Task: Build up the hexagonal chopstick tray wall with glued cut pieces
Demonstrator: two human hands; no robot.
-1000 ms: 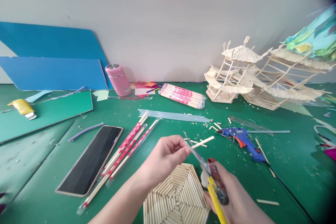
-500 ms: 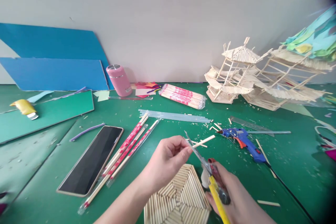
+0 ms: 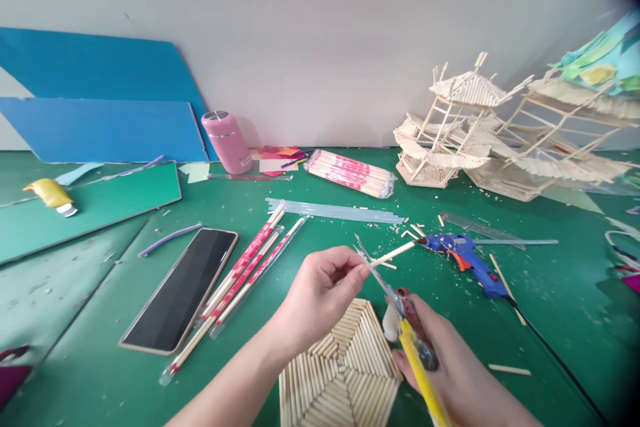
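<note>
My left hand (image 3: 327, 283) pinches a light wooden chopstick (image 3: 397, 253) between thumb and fingertips, and the free end sticks out to the right. Wrapped around yellow-handled shears (image 3: 416, 353) is my right hand (image 3: 445, 353). The blades of the shears point up and left and cross the stick right beside my left fingertips. Whether the blades have closed fully on the stick, I cannot tell. Below both hands lies a flat polygonal panel (image 3: 345, 373) of short sticks laid in triangular sections, partly covered by my left hand and forearm.
A blue glue gun (image 3: 467, 255) lies to the right, its black cord trailing forward. On the left are a phone (image 3: 183, 290) and wrapped chopsticks (image 3: 245, 267). Behind stand a pink flask (image 3: 227, 142), a chopstick pack (image 3: 350, 173), glue sticks (image 3: 335, 211) and stick-built pavilions (image 3: 440, 147).
The head view has shifted slightly, so the things on the table appear a little higher. Both hands keep their grips, with the shears still across the stick.
</note>
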